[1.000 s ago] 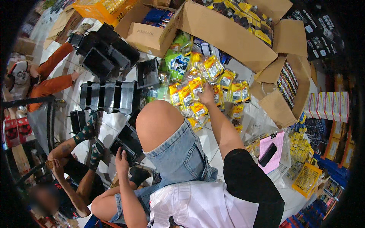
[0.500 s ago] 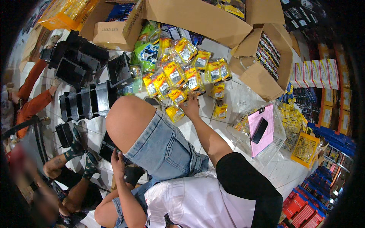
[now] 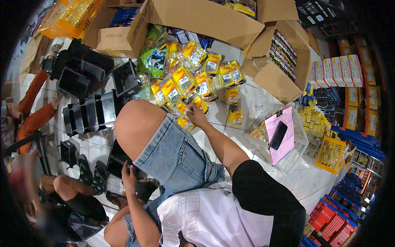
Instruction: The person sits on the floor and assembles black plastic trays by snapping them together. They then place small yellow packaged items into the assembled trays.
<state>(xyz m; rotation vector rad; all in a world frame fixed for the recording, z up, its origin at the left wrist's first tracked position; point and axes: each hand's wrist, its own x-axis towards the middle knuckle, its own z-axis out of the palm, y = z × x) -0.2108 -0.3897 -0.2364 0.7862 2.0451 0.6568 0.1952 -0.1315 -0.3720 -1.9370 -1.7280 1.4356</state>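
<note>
Several clear plastic packets with yellow cards lie in a loose pile on the floor ahead of my raised knee. At the pile's near edge my right hand [image 3: 198, 115] is closed on a yellow packet [image 3: 182, 108], its fingers pinching the packet's side. Another yellow packet [image 3: 186, 124] lies just below it. Low on the left, beside my thigh, my left hand [image 3: 128, 177] grips the edge of a black plastic bin [image 3: 117, 158]. My leg hides part of that bin.
More black bins [image 3: 88, 113] stand at the left, near other people's legs. Open cardboard boxes [image 3: 284, 82] line the far side. At the right a clear crate [image 3: 302, 144] carries a pink sheet [image 3: 284, 150] and a black phone [image 3: 279, 136]. A yellow basket [image 3: 331, 152] stands beyond.
My right hand has drawn slightly left and back toward my knee, over the near packets. The left hand stays by the bin. A person at lower left has shifted their legs.
</note>
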